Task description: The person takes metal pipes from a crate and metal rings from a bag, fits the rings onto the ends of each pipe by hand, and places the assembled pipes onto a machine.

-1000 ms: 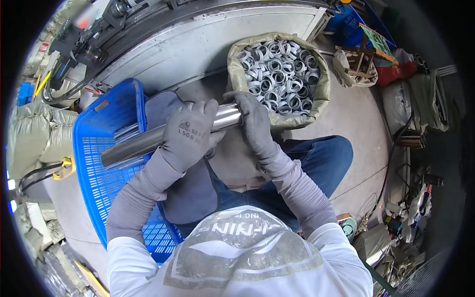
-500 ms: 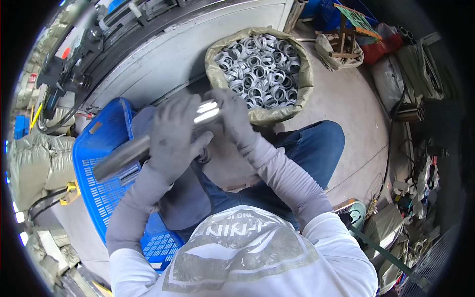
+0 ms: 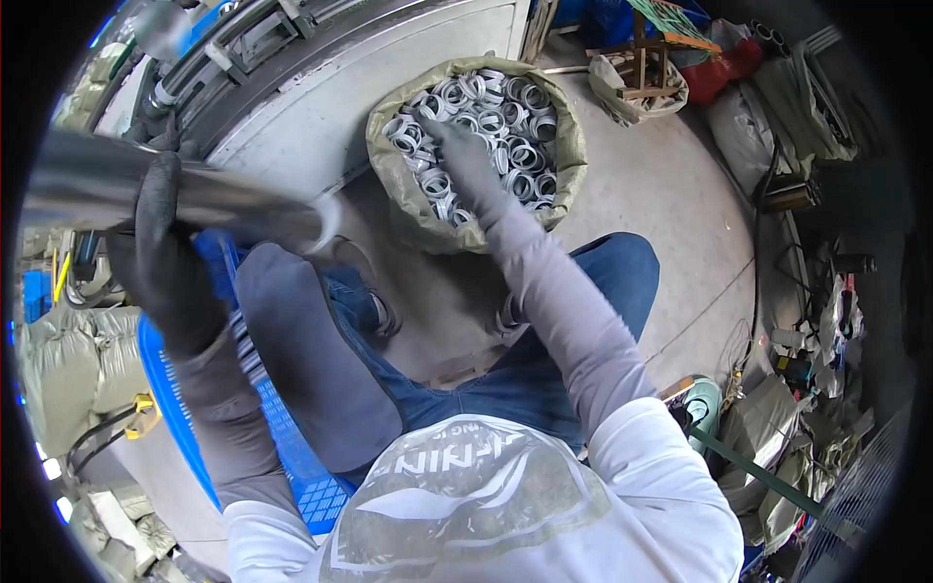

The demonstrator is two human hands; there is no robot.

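My left hand (image 3: pixel 163 267), in a dark grey glove, is raised at the left and closed round a shiny metal tube (image 3: pixel 248 199). The tube lies roughly sideways, its near end pointing right over the floor; motion smears it. My right hand (image 3: pixel 466 163), gloved in grey, reaches over a woven sack (image 3: pixel 403 209) full of silvery metal rings (image 3: pixel 520 155). Its fingers stretch out among the rings at the sack's left side, with the fingertips partly lost against them. Whether a ring is touched I cannot tell.
A blue plastic basket (image 3: pixel 180 413) with metal tubes stands left of my legs, partly behind a dark pad (image 3: pixel 306 340) over my thigh. A machine (image 3: pixel 243 63) runs along the upper left. Bags and a wooden frame (image 3: pixel 641 73) stand at the upper right.
Both hands were on the tube in front of me. My left hand has swung it up and left, and my right hand has let go and moved onto the rings in the sack.
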